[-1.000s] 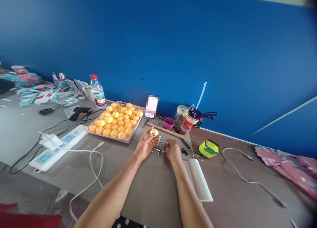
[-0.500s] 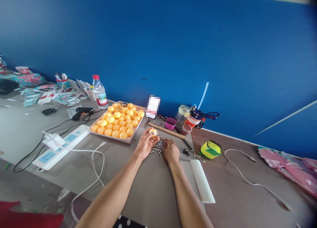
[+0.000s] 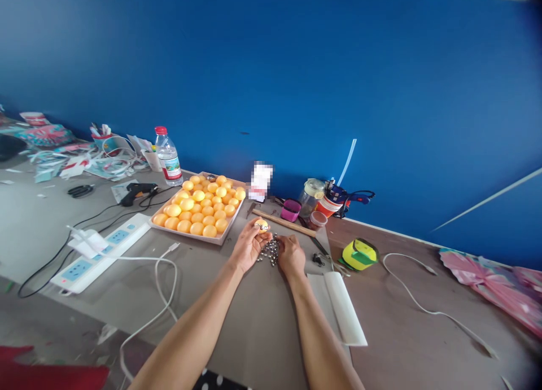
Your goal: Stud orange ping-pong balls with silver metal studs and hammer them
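Left hand (image 3: pixel 249 248) clasps one orange ball (image 3: pixel 262 225); right hand (image 3: pixel 291 257), fingers curled, touches one heap of steel beads (image 3: pixel 271 250); its grip is unclear.

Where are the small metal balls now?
Head view, centre: the metal balls lie on the table between the left hand and right hand, right of the tray.

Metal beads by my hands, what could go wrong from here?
The metal beads lie loose on the flat table beside your right hand; a nudge could scatter them. The orange ball sits only in the fingers of your left hand and might slip and roll. The white cable loops near your left forearm and could snag.
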`<act>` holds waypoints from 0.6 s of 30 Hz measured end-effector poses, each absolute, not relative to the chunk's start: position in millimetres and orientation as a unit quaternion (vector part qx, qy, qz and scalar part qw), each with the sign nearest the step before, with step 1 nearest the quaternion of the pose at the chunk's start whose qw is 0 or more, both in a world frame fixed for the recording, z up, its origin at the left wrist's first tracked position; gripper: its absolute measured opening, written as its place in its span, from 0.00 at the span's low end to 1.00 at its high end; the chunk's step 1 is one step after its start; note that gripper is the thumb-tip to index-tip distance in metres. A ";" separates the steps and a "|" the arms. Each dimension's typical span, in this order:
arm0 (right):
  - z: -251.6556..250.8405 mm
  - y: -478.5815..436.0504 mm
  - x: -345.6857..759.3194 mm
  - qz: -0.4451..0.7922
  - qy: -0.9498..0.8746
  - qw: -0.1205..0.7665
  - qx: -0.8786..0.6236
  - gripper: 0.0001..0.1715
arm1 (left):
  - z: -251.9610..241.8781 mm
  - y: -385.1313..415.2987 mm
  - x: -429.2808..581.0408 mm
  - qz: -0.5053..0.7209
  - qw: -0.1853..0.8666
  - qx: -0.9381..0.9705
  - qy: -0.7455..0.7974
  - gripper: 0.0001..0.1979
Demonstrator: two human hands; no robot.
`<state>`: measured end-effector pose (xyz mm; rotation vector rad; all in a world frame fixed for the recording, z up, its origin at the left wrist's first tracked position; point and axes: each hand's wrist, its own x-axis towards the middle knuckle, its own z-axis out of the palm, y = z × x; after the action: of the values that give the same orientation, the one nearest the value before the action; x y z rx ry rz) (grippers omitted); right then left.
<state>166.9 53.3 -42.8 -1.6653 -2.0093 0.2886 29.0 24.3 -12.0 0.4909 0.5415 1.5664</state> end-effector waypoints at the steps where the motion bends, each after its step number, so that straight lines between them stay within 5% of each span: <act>1: -43.2 53.7 166.7 0.111 -0.737 0.264 -0.612 0.15 | -11.8 24.3 29.2 0.690 0.649 0.215 0.238 0.23; 11: -29.2 51.0 172.5 0.239 -0.549 0.527 -0.603 0.11 | -10.4 21.4 30.1 0.676 0.667 0.217 0.227 0.25; 18: -18.8 43.4 161.7 0.376 -0.488 0.620 -0.486 0.09 | -13.7 20.5 30.4 0.657 0.688 0.226 0.207 0.23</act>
<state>161.7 43.4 -18.8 -1.1181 -1.1213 0.8643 30.4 20.5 -13.7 0.5060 0.4642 1.4709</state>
